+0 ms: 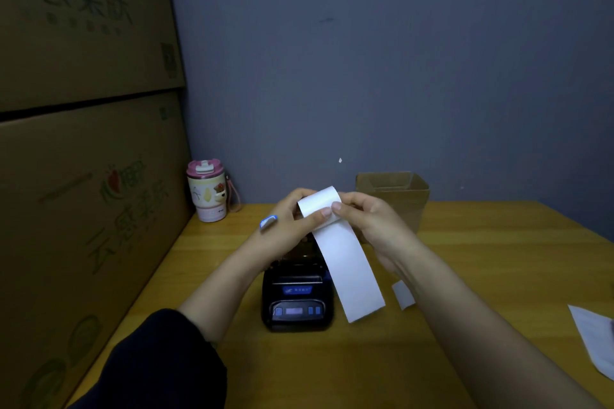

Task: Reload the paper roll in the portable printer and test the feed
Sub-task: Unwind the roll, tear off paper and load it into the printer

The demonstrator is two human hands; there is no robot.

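A yellow wooden table runs from the near edge to the blue-grey wall at the far side. On it a black portable printer sits near the middle, a pink-lidded tumbler stands in the far left corner against 2 stacked cardboard cartons, and a small open cardboard box stands at the far side, right of centre. Just right of the printer lies a small paper scrap, and a white sheet lies at the right edge, partly cut off.
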